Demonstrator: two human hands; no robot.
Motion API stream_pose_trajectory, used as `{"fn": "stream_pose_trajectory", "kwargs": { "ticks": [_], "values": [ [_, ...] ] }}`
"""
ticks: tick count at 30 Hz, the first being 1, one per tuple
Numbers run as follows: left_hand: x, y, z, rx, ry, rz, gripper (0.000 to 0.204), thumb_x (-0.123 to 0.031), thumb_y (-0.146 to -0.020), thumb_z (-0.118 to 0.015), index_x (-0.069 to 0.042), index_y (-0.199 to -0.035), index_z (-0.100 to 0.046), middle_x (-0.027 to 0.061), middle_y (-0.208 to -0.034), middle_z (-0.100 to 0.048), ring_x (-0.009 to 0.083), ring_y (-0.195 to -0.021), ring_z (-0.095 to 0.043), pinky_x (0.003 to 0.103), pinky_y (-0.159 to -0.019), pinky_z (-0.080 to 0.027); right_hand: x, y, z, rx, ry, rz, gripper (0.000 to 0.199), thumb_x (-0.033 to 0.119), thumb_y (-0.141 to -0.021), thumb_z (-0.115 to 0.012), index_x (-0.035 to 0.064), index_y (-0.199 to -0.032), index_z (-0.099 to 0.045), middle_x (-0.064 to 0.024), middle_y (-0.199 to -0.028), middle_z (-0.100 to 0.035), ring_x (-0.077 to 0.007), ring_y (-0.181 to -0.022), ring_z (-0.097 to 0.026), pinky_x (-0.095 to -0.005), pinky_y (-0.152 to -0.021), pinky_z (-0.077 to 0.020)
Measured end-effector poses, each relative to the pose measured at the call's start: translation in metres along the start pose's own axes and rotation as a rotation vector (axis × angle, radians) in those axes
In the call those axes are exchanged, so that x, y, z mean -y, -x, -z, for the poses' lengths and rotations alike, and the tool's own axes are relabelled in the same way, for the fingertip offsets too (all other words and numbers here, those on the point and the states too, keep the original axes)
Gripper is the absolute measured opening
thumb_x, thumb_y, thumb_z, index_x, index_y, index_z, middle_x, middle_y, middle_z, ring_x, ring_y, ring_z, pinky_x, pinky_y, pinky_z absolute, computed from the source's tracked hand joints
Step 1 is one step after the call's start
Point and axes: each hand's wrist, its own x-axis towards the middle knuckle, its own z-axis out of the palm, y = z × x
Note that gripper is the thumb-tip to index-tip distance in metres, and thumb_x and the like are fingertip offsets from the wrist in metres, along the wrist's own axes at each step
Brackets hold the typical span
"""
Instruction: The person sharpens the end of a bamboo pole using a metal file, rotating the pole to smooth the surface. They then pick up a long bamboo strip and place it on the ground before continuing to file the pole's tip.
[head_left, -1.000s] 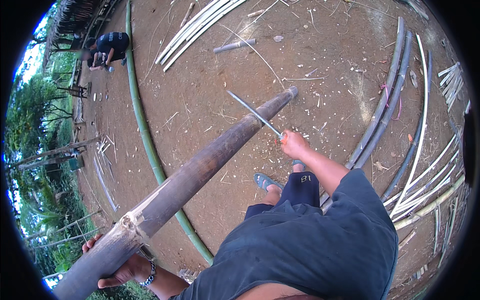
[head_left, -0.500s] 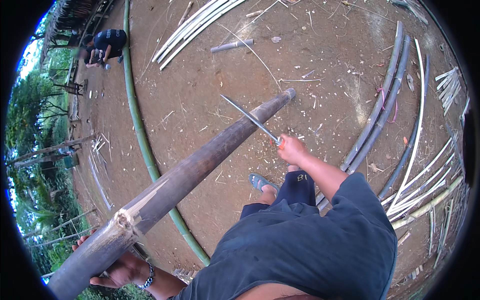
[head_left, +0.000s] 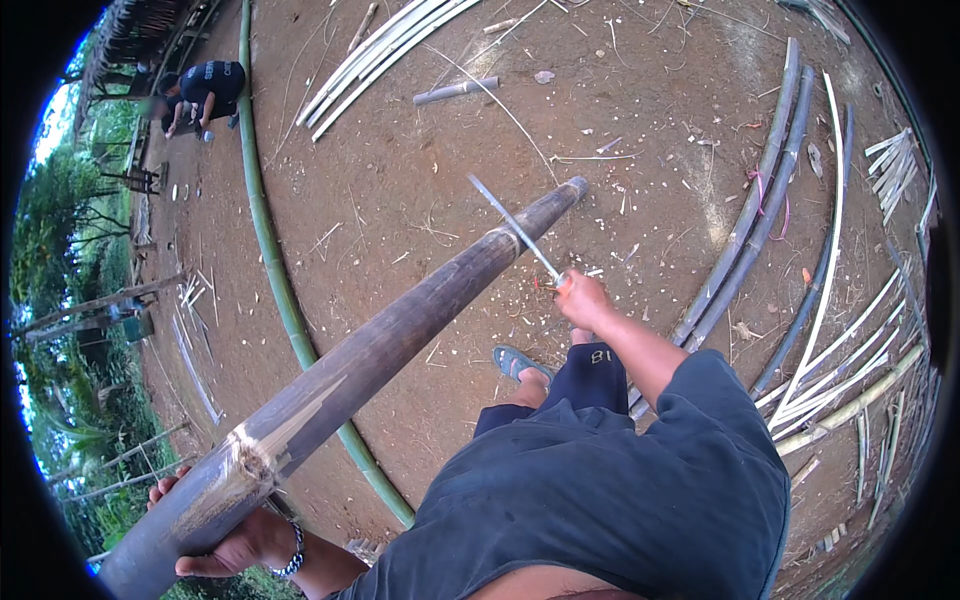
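**Long blade working on a propped bamboo pole**

The right hand (head_left: 583, 297) is closed around the handle of a long knife (head_left: 515, 228), its blade lying across the dark bamboo pole (head_left: 400, 330) near the far end, which rests on the dirt ground (head_left: 400, 180). The left hand (head_left: 240, 540) cups the split near end from beneath, fingers wrapped partly around it. The risk, as I judge it: the blade glances off the round, hard skin and swings toward the sandalled foot (head_left: 520, 362) just below, or the pole rolls in the single supporting hand. A green bamboo stalk (head_left: 285, 300) lies under the pole, and split strips (head_left: 830, 330) crowd the right side. Another person (head_left: 200, 90) crouches well apart.
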Motion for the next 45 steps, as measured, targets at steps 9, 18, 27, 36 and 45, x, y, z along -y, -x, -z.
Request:
{"fn": "stream_pose_trajectory", "kwargs": {
  "ticks": [9, 18, 27, 36, 45],
  "values": [
    [-0.006, 0.007, -0.021, -0.22, -0.042, 0.058, 0.068, -0.046, -0.087, -0.071, 0.006, -0.127, -0.054, 0.0177, -0.124, -0.06, 0.0311, -0.121, -0.057, 0.051, -0.114, -0.042, 0.015, 0.01, -0.028, -0.05, -0.054, 0.122, 0.036, 0.019, -0.083, -0.068, 0.0042, -0.116, -0.061, -0.0218, -0.098, -0.072, -0.0425, -0.095, -0.069, -0.0503, -0.084, -0.0548],
    [-0.016, 0.011, 0.008, -0.036, 0.088, 0.146, 0.074, -0.046, -0.08, -0.076, 0.006, -0.128, -0.052, 0.0176, -0.123, -0.057, 0.0327, -0.123, -0.054, 0.05, -0.115, -0.04, 0.01, 0.023, -0.029, -0.016, -0.029, 0.229, 0.049, 0.02, -0.082, -0.07, 0.0046, -0.127, -0.06, -0.0239, -0.103, -0.071, -0.0417, -0.099, -0.068, -0.0492, -0.09, -0.0533],
    [0.0, 0.007, 0.046, 0.096, 0.189, -0.02, 0.081, -0.045, -0.067, -0.085, 0.001, -0.125, -0.05, 0.0123, -0.116, -0.055, 0.0298, -0.116, -0.053, 0.048, -0.11, -0.038, -0.015, 0.027, -0.034, -0.021, 0.029, 0.154, 0.045, 0.022, -0.081, -0.07, 0.0065, -0.123, -0.061, -0.0221, -0.103, -0.071, -0.0407, -0.099, -0.068, -0.0494, -0.088, -0.0536],
    [0.018, -0.002, 0.082, 0.213, 0.276, 0.038, 0.085, -0.047, -0.062, -0.087, 0.0, -0.122, -0.051, 0.0117, -0.116, -0.053, 0.0313, -0.116, -0.05, 0.05, -0.11, -0.034, -0.027, 0.026, -0.077, -0.136, -0.01, -0.073, 0.048, 0.019, -0.083, -0.069, 0.0071, -0.128, -0.059, -0.0211, -0.105, -0.071, -0.0405, -0.102, -0.068, -0.0495, -0.089, -0.0539],
    [0.026, 0.011, 0.124, -0.019, 0.225, 0.149, 0.114, -0.071, -0.061, -0.084, 0.008, -0.135, -0.047, 0.0238, -0.136, -0.053, 0.0385, -0.131, -0.048, 0.057, -0.119, -0.031, -0.015, 0.025, -0.109, -0.206, -0.048, -0.058, 0.035, 0.019, -0.083, -0.067, 0.0082, -0.116, -0.063, -0.0228, -0.101, -0.071, -0.0422, -0.099, -0.068, -0.0509, -0.085, -0.0538]
  ]
}}
